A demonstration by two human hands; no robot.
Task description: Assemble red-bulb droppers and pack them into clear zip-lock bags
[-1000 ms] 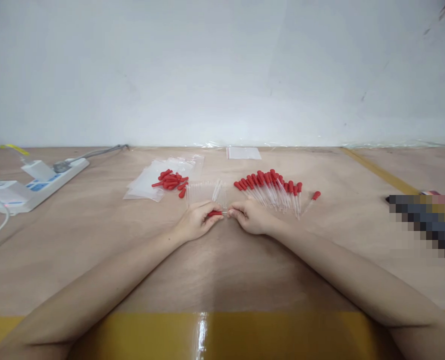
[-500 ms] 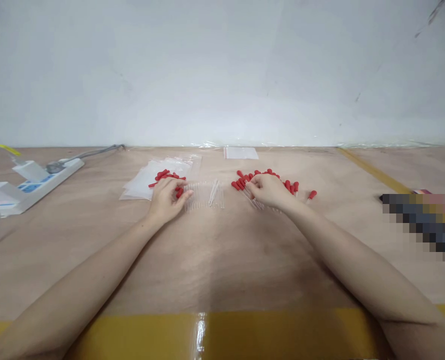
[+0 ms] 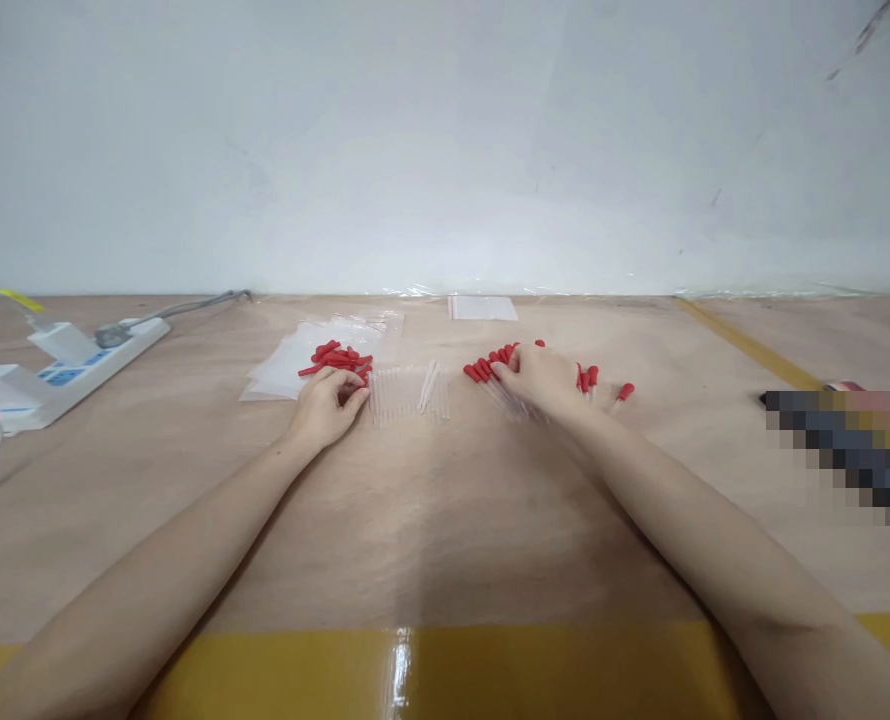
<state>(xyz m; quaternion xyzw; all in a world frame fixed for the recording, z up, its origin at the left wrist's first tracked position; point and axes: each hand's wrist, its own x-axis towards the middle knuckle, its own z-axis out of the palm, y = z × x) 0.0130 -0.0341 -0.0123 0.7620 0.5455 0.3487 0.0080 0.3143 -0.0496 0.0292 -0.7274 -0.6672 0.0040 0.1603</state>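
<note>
My left hand (image 3: 330,408) rests beside a small heap of red rubber bulbs (image 3: 334,355), thumb and fingers closing at its right edge. A bulb seems to be between the fingertips, partly hidden. Right of these fingertips, clear glass tubes (image 3: 400,395) lie side by side in a row, with a few slanting across the others. My right hand (image 3: 539,380) is pinched over a row of droppers with red bulbs (image 3: 479,371). Its fingertips close at a dropper's bulb end, and the hand covers much of the row. A single dropper (image 3: 625,392) lies apart on the right.
Clear plastic bags (image 3: 276,365) lie under the red bulbs. A small stack of bags (image 3: 482,308) is by the wall (image 3: 445,150). At left sits a power strip (image 3: 126,345) with plugs and cords. Yellow tape (image 3: 302,670) crosses the near table; a blurred-out object (image 3: 850,450) is at right.
My left hand has drawn slightly left and back, its thumb and index finger coming together. My right hand has stayed over the droppers, shifting slightly; more bulbs show left of it.
</note>
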